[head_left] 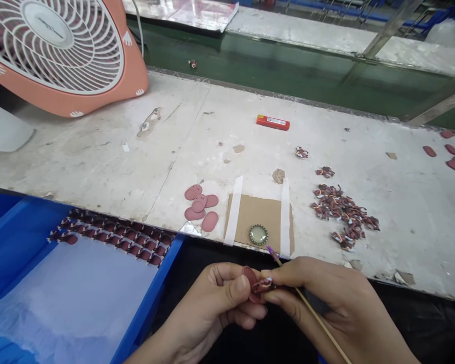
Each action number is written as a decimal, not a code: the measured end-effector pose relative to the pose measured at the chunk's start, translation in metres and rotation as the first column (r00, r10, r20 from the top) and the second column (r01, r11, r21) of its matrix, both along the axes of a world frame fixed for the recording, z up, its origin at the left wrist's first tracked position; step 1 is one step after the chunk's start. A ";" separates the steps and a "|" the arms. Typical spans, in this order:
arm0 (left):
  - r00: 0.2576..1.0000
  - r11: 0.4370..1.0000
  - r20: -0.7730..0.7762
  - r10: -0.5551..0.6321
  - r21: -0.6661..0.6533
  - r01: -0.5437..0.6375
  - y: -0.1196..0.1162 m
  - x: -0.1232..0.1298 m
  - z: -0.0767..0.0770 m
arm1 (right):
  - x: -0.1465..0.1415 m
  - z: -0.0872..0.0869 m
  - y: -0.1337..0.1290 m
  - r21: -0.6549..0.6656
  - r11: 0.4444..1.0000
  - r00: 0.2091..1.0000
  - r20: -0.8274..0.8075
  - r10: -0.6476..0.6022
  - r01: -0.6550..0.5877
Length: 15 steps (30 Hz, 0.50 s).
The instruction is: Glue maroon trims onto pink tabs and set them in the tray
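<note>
My left hand [222, 298] pinches a reddish-brown oval piece [249, 275] between thumb and fingers. With thumb and forefinger, my right hand [322, 298] grips a small brown figure [263, 284] that has a white and yellow detail. The figure meets the oval piece, but whether the two are joined I cannot tell. A thin wooden stick [318, 318] with a purple tip is also tucked in my right hand, its tip pointing up towards the table edge. Just beyond my hands, a bottle cap [258, 234] holding a pale substance rests on a cardboard piece [258, 210] taped down with white strips.
Loose oval pieces [210, 221] lie left of the cardboard, a pile of small brown figures [343, 212] right of it. A blue tray [151, 298] at lower left holds rows of assembled pieces [117, 235]. Farther back are a red lighter [273, 123] and an orange fan [134, 76].
</note>
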<state>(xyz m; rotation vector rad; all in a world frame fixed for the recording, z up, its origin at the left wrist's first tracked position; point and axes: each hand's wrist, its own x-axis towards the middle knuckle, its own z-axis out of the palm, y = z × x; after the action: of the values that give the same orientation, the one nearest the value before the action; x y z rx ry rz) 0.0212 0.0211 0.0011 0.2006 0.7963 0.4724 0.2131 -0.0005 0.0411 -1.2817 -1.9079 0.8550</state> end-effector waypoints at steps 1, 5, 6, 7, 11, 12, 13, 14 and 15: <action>1.000 1.000 -0.001 -0.001 0.002 0.001 0.000 0.000 0.000 | 0.000 0.000 0.000 0.005 1.000 1.000 0.005 0.012 -0.012; 1.000 1.000 -0.008 0.005 -0.002 -0.005 -0.001 0.000 0.000 | 0.000 0.001 0.002 0.008 1.000 0.999 0.025 0.026 -0.027; 1.000 1.000 -0.009 0.007 -0.005 -0.007 -0.002 0.000 -0.001 | -0.001 0.001 0.003 0.011 1.000 0.999 0.027 0.025 -0.025; 1.000 1.000 -0.011 0.009 -0.008 -0.010 -0.002 -0.001 -0.001 | -0.001 0.000 0.003 0.010 1.000 0.999 0.031 0.028 -0.028; 1.000 1.000 0.006 0.022 -0.012 -0.022 -0.005 -0.001 -0.005 | -0.002 0.000 0.004 0.002 0.999 0.999 0.033 0.041 -0.041; 1.000 1.000 0.012 0.026 -0.012 -0.026 -0.005 -0.001 -0.006 | -0.002 0.001 0.004 0.000 0.999 0.999 0.033 0.043 -0.043; 1.000 1.000 0.014 0.028 -0.010 -0.027 -0.005 -0.001 -0.006 | -0.002 0.001 0.004 -0.002 0.999 0.998 0.035 0.044 -0.044; 1.000 1.000 0.012 0.027 -0.007 -0.026 -0.005 -0.001 -0.006 | -0.003 0.002 0.005 0.001 0.999 0.998 0.033 0.046 -0.046; 1.000 1.000 0.006 0.023 -0.004 -0.023 -0.004 0.000 -0.006 | -0.003 0.002 0.005 0.001 0.999 0.998 0.034 0.048 -0.048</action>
<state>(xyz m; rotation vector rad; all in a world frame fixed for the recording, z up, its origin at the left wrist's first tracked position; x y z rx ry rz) 0.0208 0.0168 -0.0050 0.1859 0.7939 0.4926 0.2100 0.0043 0.0435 -1.2611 -1.9727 0.8604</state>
